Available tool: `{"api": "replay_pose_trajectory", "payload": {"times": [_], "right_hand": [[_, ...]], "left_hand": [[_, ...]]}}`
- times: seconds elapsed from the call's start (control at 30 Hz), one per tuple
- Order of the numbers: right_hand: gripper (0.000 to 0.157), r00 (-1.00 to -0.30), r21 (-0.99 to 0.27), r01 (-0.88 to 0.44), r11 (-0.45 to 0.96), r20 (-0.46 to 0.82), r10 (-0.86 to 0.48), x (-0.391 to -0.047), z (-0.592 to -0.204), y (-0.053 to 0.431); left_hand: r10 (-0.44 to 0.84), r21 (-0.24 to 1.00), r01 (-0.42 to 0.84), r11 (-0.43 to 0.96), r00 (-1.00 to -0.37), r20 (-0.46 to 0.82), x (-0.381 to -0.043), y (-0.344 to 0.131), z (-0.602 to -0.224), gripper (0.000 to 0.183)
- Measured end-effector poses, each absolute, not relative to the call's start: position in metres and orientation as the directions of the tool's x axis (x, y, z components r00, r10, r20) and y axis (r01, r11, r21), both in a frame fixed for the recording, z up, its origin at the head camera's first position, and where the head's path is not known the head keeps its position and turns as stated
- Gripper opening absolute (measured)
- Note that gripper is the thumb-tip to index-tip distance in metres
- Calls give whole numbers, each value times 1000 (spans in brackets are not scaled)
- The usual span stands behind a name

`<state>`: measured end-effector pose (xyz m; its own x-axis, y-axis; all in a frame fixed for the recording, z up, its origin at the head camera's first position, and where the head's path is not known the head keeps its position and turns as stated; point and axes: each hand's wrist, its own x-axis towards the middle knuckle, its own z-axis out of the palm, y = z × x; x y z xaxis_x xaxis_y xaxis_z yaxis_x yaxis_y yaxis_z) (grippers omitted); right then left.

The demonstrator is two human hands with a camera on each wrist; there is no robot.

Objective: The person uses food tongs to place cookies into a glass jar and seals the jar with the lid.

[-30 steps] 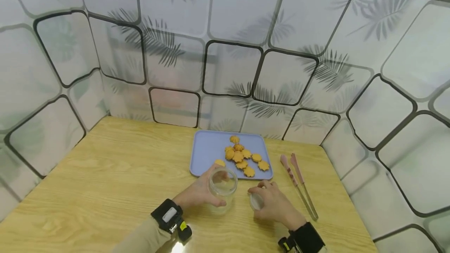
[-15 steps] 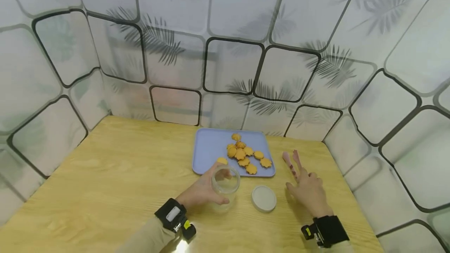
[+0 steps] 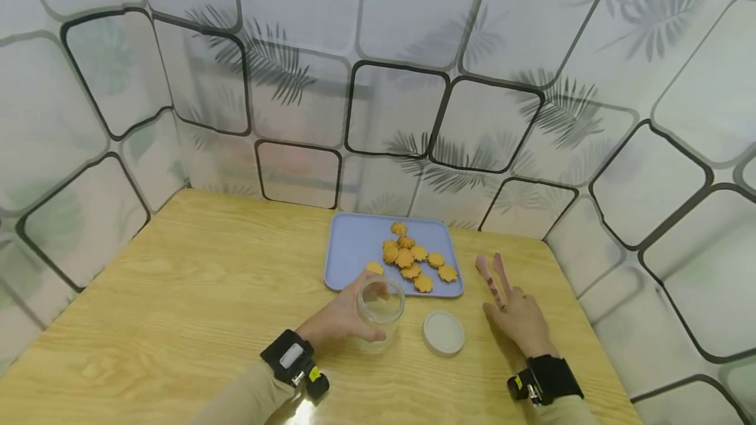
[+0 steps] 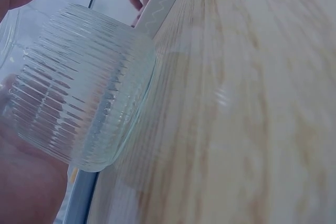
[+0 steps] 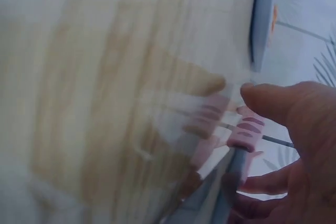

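The left hand point(image 3: 341, 317) is clasping the glass jar point(image 3: 378, 325) on the near side of the tray point(image 3: 351, 238). The right hand point(image 3: 522, 323) is straddling the tongs point(image 3: 487, 274) lying on the worktop point(image 3: 207, 294), thumb and fingers apart; squeezing both arms evenly should be giving a steadier grip.

Right hand point(image 5: 311, 150) reaches about pink-and-metal tongs point(image 5: 245, 135)

The thumb point(image 5: 273, 100) extends on the left, apart from the tongs, while the fingers point(image 5: 268, 182) bend on the right beside the metal; whether they touch it is unclear. The glossy wooden table point(image 5: 89, 93) mirrors both. Farther left is a blue tray point(image 5: 260, 24) edge with orange pieces point(image 5: 274, 19); leaf-printed white wall point(image 5: 299, 51) fills the far side.
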<state>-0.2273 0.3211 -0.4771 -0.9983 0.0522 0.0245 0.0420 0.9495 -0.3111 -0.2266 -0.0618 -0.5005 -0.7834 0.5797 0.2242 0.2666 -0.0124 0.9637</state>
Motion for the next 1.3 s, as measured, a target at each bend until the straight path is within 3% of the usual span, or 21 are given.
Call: {"api": "replay_pose_trajectory", "payload": {"times": [0.2,0.43,0.7,0.93,1.3], "right_hand": [[37,-995,-326,80,942,37,97,-234,-478,317],[49,-997,-324,42,945,50,61,-229,-470,305],[46,-970,-229,-146,962,225,-94,-227,-460,280],[47,-978,-150,-146,978,168,-121,-236,-459,268],[43,-989,-144,-126,982,96,-113,-247,-456,266]], "left_hand": [[577,960,280,3,-785,227,-226,-62,-502,87],[585,962,273,9,-782,216,-226,-63,-501,86],[590,958,285,-19,-770,241,-228,-62,-502,85],[594,959,281,-31,-766,244,-227,-65,-503,86],[599,965,257,-49,-766,234,-227,-64,-501,86]]}}
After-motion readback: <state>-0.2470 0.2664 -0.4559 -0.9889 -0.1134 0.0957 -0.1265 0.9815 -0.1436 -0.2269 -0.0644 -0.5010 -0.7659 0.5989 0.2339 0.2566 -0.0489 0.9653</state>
